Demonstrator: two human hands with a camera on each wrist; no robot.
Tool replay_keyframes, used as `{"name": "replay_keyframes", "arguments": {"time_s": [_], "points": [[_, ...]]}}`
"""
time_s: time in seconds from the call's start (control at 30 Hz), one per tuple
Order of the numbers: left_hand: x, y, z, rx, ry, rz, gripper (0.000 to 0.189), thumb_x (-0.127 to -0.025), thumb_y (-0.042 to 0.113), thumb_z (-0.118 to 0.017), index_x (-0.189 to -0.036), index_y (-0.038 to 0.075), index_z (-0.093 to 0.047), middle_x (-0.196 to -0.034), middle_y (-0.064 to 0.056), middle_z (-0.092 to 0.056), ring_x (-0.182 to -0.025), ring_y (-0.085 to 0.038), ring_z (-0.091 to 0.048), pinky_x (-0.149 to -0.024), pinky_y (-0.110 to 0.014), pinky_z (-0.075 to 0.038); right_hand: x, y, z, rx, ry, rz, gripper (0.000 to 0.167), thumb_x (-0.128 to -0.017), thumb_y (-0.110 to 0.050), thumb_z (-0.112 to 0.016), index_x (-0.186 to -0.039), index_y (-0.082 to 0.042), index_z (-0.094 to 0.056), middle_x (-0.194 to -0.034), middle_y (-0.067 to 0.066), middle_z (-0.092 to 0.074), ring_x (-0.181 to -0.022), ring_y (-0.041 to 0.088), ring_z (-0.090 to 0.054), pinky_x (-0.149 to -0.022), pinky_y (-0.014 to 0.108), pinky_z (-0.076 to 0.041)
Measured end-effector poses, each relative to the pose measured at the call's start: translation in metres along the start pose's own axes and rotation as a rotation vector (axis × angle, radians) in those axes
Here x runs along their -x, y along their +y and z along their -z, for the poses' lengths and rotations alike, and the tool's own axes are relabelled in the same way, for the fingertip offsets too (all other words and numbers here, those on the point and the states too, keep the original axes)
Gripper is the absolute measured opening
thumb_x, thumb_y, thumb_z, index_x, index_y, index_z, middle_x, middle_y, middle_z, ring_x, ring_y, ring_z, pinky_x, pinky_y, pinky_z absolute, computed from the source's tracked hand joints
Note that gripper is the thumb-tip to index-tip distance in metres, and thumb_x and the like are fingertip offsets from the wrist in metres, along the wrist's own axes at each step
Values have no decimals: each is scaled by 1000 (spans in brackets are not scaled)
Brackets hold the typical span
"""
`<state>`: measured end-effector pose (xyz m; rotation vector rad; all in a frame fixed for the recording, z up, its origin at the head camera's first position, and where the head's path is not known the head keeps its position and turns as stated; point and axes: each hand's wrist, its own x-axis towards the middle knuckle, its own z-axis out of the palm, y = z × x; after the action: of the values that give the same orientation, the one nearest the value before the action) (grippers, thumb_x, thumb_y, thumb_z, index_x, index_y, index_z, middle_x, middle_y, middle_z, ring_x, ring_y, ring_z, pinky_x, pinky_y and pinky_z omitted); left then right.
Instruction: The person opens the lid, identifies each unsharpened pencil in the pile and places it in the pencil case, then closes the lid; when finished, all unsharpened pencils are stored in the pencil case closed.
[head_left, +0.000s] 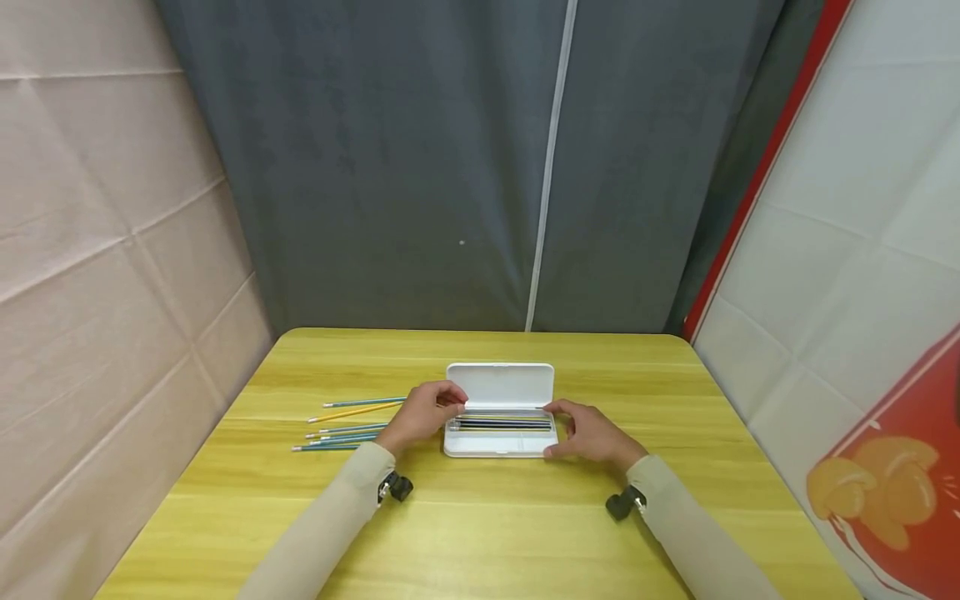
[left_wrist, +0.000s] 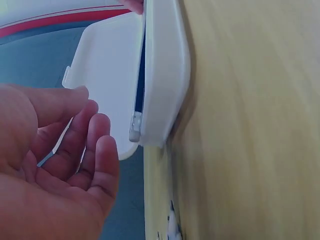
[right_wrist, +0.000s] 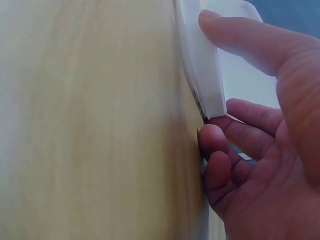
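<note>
A white pencil case (head_left: 501, 454) lies open on the table, its lid (head_left: 501, 383) raised at the back. Several pencils (head_left: 504, 424), dark ones among them, lie lengthwise inside. My right hand (head_left: 592, 434) holds the case's right end, the thumb on its front side in the right wrist view and fingers around the end. At the left end, my left hand (head_left: 422, 414) hovers with loosely bent fingers and nothing between them. One pencil's pale end (left_wrist: 135, 126) sticks up at the case's edge beside that hand in the left wrist view.
Left of the case, several blue-green pencils (head_left: 330, 447) and a yellow pencil (head_left: 352, 412) lie on the wooden table (head_left: 480, 533), partly behind my left hand. A dark grey curtain (head_left: 375, 208) hangs behind the table's back edge. Light cloth walls stand at both sides.
</note>
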<state>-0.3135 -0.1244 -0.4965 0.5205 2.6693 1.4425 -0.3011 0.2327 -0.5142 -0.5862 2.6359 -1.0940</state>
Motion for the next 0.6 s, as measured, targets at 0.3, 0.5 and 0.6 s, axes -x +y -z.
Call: {"name": "replay_keyframes", "arguments": {"time_s": [0.3, 0.5, 0.6], "points": [[7, -9, 7, 18, 29, 38, 10, -101, 13, -73, -110, 10, -76, -101, -1, -74, -90, -14, -65, -81, -30, -53, -1, 1, 1, 6, -4, -1, 85, -75, -44, -96, -148, -20, -58, -79, -2, -56, -71, 12, -50, -62, 26, -43], [6, -11, 3, 27, 5, 38, 8, -101, 13, -72, -108, 12, -76, -100, -1, -74, -90, -13, -65, -82, -29, -54, 1, -1, 3, 4, -12, 17, 84, -77, -42, -95, -148, -16, -58, -78, -1, -55, -69, 12, -49, -61, 26, -43], [4, -11, 1, 21, 1, 27, 9, -101, 15, -73, -108, 13, -76, -100, 1, -74, -90, -13, -66, -82, -29, -55, 1, -2, 3, 1, -18, 24, 84, -78, -41, -95, -148, -15, -57, -78, -2, -55, -69, 12, -49, -60, 26, -43]]}}
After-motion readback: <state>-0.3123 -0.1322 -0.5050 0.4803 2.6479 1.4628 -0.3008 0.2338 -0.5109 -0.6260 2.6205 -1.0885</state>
